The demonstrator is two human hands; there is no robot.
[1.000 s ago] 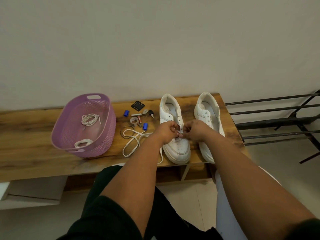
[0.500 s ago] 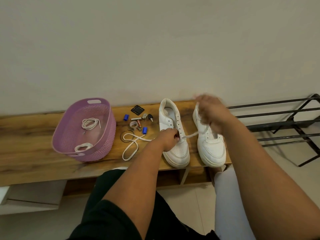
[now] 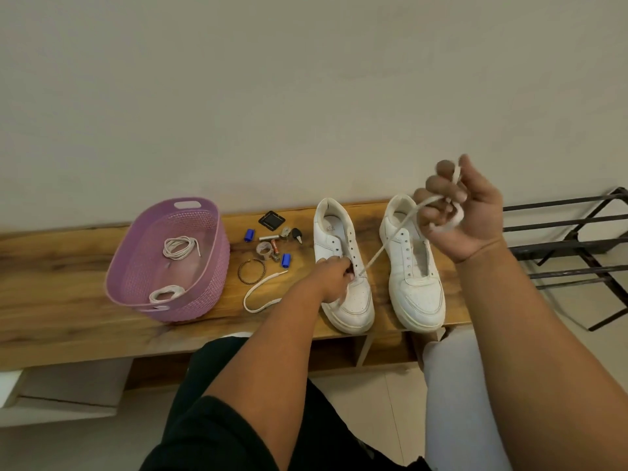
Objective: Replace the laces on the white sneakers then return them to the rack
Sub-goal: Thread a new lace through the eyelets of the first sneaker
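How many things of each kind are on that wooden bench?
White sneakers: 2
Purple basket: 1
Lace bundles in the basket: 2
Lace being threaded: 1
Small blue pieces: 2
Bangle: 1
Total: 9, leaving out the few tiny bits beside the bangle.

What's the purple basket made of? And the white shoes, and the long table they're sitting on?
The purple basket looks like moulded plastic: a woven pattern pressed into smooth, slightly see-through walls. The white sneakers seem to be smooth leather or faux leather with a soft sheen and stitched panels; which one is unclear. The table looks like wood or wood-look laminate, with brown grain streaks.
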